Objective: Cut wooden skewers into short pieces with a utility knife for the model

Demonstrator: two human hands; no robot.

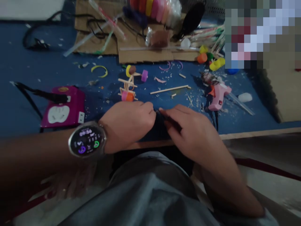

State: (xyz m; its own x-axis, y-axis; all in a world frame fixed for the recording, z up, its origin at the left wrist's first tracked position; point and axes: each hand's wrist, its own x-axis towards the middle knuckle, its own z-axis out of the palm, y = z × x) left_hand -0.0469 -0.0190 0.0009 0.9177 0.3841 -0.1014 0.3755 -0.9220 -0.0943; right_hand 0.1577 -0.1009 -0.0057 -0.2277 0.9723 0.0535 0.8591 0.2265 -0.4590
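My left hand [131, 121] is curled closed at the table's front edge, its back toward me and a lit smartwatch [87, 139] on the wrist. Whatever its fingers hold is hidden. Close to its right, my right hand [188, 128] has fingers and thumb drawn together, the tips almost meeting the left fist. Something small and dark seems to be between them, too dim to name. Just beyond the left hand stands a small frame of wooden sticks [128, 83] with coloured caps, among them a purple cap [144, 75] and an orange cap [129, 96].
A pink hot glue gun [219, 96] lies at right with a clear glue stick. At left sits a magenta power strip [63, 106] with a plug. Loose sticks [169, 89] and scraps litter the blue table. Cardboard [145, 56] lies behind, with straws and bottle caps.
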